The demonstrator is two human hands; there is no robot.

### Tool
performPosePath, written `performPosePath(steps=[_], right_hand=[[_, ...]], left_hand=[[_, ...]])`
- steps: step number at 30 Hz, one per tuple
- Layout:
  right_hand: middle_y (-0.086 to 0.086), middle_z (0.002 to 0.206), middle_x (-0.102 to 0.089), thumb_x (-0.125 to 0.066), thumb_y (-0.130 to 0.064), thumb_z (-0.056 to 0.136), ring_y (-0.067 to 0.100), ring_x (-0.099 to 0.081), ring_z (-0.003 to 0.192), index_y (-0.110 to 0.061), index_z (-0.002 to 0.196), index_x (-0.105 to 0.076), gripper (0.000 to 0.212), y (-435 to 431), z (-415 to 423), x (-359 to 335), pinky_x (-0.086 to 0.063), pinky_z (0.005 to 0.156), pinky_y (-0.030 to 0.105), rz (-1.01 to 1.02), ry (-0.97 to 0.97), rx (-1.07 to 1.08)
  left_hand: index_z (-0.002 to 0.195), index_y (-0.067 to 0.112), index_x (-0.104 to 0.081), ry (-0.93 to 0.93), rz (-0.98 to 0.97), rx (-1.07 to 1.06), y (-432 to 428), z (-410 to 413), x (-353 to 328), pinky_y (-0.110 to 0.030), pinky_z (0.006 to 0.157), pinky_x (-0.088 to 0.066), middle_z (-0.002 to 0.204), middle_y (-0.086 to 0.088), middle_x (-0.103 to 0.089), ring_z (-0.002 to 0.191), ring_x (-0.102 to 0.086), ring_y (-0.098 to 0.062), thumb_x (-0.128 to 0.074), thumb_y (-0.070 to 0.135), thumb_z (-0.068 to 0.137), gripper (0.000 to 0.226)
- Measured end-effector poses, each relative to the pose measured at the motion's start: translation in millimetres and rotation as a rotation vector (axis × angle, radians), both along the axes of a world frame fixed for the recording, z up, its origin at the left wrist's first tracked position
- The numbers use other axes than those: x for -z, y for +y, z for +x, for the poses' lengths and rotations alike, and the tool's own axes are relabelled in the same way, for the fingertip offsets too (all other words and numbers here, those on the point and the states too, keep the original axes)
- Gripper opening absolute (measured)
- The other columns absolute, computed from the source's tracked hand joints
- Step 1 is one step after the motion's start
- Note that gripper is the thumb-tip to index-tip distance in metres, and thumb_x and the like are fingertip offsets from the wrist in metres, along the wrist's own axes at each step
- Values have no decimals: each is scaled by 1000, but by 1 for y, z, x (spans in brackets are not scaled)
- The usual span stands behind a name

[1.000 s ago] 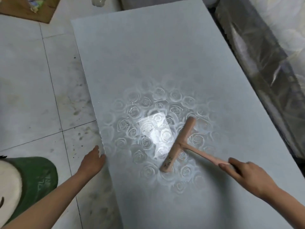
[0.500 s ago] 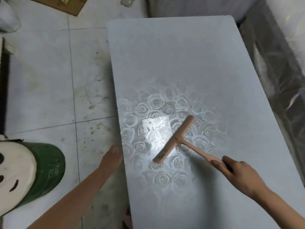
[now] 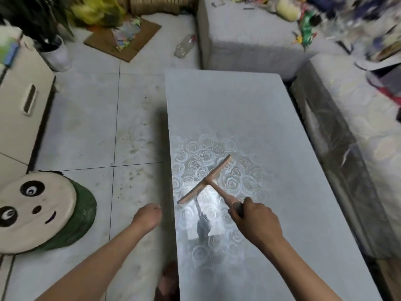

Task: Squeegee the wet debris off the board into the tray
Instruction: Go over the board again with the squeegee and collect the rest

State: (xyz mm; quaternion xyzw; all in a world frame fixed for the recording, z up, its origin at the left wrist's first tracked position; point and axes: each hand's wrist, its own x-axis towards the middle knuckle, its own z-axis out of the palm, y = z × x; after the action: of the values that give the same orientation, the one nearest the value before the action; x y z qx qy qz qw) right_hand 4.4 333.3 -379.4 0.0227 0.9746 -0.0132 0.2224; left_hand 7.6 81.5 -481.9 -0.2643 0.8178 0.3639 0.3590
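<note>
Squeegee (image 3: 205, 181) rests blade-down on the wet, rose-patterned board (image 3: 238, 105), near its left edge. It looks light and stiff, and its handle probably slippery. The right hand (image 3: 255, 222) grips the handle's end. The left hand (image 3: 147, 216) hangs beside the board, its fingers hidden.

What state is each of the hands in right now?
Left hand: beside the board, fingers hidden; cannot tell.
Right hand: closed, gripping the squeegee handle.
</note>
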Motion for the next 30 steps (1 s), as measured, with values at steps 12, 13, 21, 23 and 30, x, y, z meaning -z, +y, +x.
performPosePath(steps=[12, 13, 21, 23, 30], right_hand=[[-6, 69, -42, -32, -48, 98, 20, -44, 62, -20, 86, -33, 31, -150, 109, -97, -33, 51, 29, -78, 182, -295], [-6, 67, -41, -32, -48, 98, 20, -44, 61, -20, 85, -33, 31, -168, 112, -102, -32, 49, 29, -85, 188, -323], [-2, 80, -57, -35, -54, 95, 26, -59, 77, -28, 76, -33, 33, -341, 112, -109, -39, 56, 32, -183, 183, -386], [0, 81, -61, -38, -56, 94, 27, -62, 81, -22, 81, -39, 35, -403, 106, -95, -39, 56, 32, -225, 171, -375], [-1, 72, -59, -47, -53, 91, 26, -58, 71, -16, 80, -46, 39, -556, 93, -67, -38, 55, 32, -389, 35, -276]], left_hand=[[74, 15, -69, 273, -115, -143, -132, 115, -74, -28, 54, -35, 72, -6, -67, 60, -54, -23, -48, 35, 93, 35], [73, 19, -69, 277, -131, -169, -152, 122, -77, -27, 54, -33, 74, -5, -68, 60, -53, -21, -47, 37, 94, 36], [99, 11, -67, 271, -179, -420, -347, 171, -77, -37, 86, -49, 106, -11, -69, 97, -63, -31, -34, 35, 99, 42], [101, 16, -65, 236, -195, -446, -418, 183, -70, -34, 84, -48, 110, -11, -68, 100, -63, -31, -39, 29, 95, 29], [140, 15, -40, 185, 17, -846, -587, 191, -62, -32, 81, -51, 120, -12, -58, 94, -64, -29, -47, 26, 95, 46]])
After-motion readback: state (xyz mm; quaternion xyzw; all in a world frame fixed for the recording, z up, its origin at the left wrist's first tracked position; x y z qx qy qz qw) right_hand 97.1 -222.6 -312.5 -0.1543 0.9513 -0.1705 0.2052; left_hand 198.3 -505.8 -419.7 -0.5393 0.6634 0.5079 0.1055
